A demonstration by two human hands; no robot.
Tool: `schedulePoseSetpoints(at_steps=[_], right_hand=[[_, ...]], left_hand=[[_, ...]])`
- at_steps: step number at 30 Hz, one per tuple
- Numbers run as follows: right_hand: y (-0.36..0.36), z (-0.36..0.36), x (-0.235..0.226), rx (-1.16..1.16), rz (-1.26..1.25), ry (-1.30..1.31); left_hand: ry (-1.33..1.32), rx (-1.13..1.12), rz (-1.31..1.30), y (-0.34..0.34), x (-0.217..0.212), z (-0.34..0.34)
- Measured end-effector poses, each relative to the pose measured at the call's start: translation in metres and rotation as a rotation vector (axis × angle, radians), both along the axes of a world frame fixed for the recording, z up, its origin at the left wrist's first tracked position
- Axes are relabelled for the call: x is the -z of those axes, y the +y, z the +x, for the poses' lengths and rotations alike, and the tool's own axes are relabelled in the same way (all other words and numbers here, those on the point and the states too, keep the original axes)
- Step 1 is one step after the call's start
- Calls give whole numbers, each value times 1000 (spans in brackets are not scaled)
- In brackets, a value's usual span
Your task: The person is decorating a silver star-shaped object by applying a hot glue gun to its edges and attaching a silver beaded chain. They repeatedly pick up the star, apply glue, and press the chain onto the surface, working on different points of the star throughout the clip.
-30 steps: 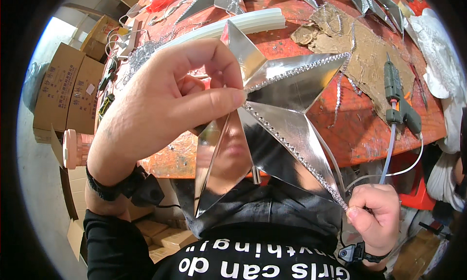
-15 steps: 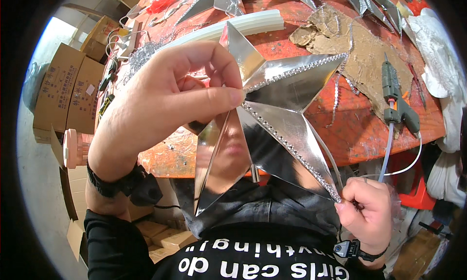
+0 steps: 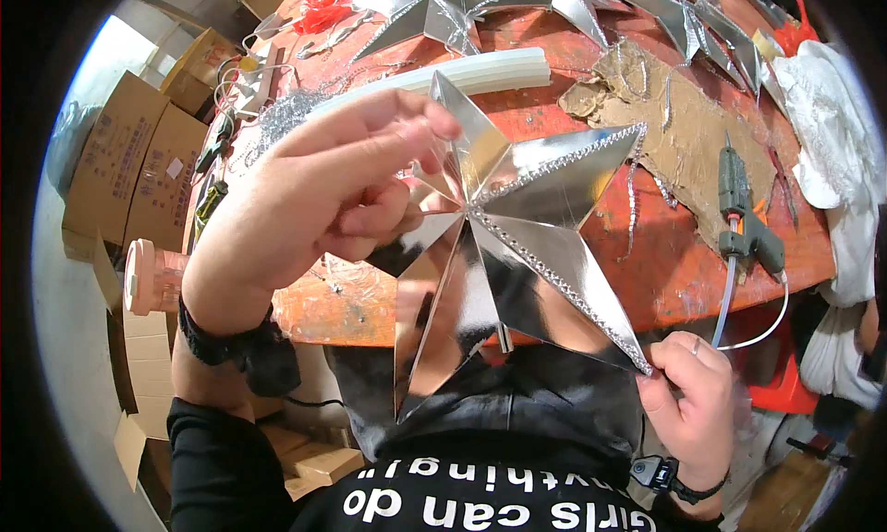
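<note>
A silver star (image 3: 517, 227) is held up above the red worktop (image 3: 647, 255), gripped at its upper points by the left hand (image 3: 323, 199); its lower tip is pinched by the right hand (image 3: 688, 393). A glue gun (image 3: 739, 218) and cardboard boxes (image 3: 120, 163) are seen nearby.

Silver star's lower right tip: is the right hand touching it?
Touching. The head view shows the right hand's fingertips pinched on the silver star's lower right tip, no gap.

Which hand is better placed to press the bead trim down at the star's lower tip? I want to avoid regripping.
Probably the right hand: its fingers already pinch the silver star at that tip, where the bead trim ends. The left hand grips the upper-left points.
</note>
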State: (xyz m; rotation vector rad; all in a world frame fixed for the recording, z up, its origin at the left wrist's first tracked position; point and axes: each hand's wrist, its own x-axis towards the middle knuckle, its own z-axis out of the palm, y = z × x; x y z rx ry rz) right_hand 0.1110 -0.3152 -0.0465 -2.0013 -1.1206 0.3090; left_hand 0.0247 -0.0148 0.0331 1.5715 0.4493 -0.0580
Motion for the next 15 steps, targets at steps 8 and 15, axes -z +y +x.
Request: schedulePoseSetpoints(at_steps=[8, 15], right_hand=[[-43, 46, -38, -50, -126, -170], [-43, 127, -10, 159, -327, -464]], left_hand=[[-1101, -722, 60, 98, -1, -58], [-483, 266, 1410, 11, 35, -53]])
